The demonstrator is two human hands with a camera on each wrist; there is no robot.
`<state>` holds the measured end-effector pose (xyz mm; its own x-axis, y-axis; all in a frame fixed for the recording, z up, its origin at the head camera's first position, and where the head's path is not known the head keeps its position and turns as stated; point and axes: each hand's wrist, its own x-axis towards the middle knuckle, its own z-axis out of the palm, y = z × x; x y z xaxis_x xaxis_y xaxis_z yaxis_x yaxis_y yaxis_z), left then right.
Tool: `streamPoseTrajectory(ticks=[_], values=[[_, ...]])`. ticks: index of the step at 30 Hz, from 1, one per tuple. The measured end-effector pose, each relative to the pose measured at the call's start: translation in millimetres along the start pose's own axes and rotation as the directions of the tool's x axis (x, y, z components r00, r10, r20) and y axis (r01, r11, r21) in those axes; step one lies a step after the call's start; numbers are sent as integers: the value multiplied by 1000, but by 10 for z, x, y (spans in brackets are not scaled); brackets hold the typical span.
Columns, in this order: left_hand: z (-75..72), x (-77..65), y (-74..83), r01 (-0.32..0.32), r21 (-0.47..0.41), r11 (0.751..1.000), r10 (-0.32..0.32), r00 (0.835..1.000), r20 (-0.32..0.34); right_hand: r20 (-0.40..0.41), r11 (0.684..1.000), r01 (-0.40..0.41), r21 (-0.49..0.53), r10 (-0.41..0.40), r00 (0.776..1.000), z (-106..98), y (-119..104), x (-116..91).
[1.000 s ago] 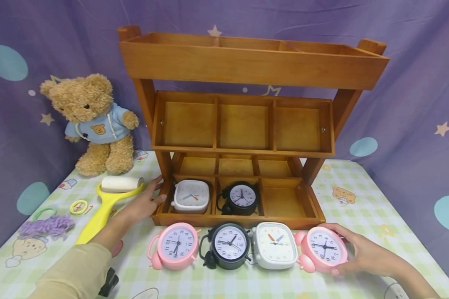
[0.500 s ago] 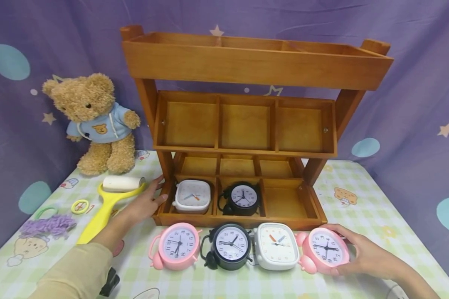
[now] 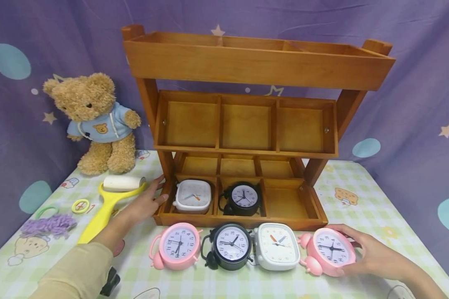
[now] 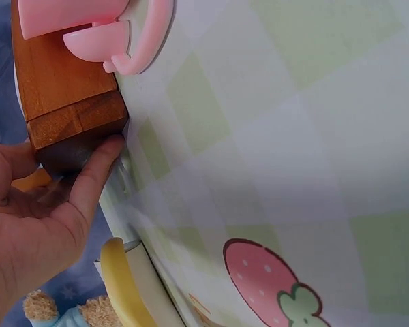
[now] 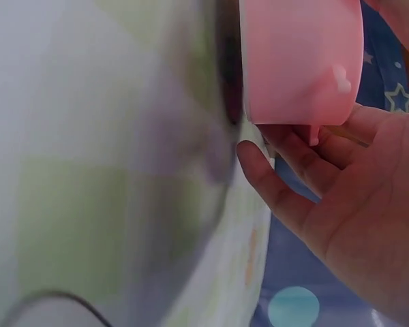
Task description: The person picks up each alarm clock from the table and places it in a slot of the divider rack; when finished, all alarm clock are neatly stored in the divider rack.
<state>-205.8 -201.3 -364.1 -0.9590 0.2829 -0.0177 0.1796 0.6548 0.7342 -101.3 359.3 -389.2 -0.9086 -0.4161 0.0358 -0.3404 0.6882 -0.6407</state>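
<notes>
My right hand (image 3: 378, 255) grips a round pink alarm clock (image 3: 331, 252) at the right end of the front row, thumb and fingers about its rim. In the right wrist view the pink clock's side (image 5: 303, 61) lies between them. The left hand (image 3: 144, 205) holds the lower left end of a brown wooden rack (image 3: 252, 62); in the left wrist view thumb and fingers straddle the rack's corner (image 4: 82, 122). Left of the held clock stand a white square clock (image 3: 277, 246), a black alarm clock (image 3: 232, 246) and another pink alarm clock (image 3: 180, 246).
The rack's bottom tray holds a white clock (image 3: 193, 196) and a black clock (image 3: 243, 199) in its left and middle compartments. At left are a yellow-handled lint roller (image 3: 104, 211), a purple fluffy thing (image 3: 49, 225), small rings and a teddy bear (image 3: 101, 124) on the checked tablecloth (image 3: 363, 207).
The right hand has shifted the pink clock slightly to the right, opening a gap from the white square clock. The left hand keeps its place on the rack.
</notes>
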Motion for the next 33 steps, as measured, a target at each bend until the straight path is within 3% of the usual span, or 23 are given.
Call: streamPoseTrajectory(ticks=[12,19,25,33], values=[[0,4,-2,-12,-6,1000,12,1000,2,-46,998,56,-22,-57,997,-280,-30,-13],[-5,-11,3,-6,-6,1000,6,1000,6,-3,996,85,17,-84,996,-440,-111,50],[-2,-23,16,-19,1,1000,19,1000,-4,-24,995,66,-69,-67,997,-569,-190,125],[7,-12,-5,-37,-4,999,36,999,-12,-64,982,133,-135,-142,988,-660,-439,352]])
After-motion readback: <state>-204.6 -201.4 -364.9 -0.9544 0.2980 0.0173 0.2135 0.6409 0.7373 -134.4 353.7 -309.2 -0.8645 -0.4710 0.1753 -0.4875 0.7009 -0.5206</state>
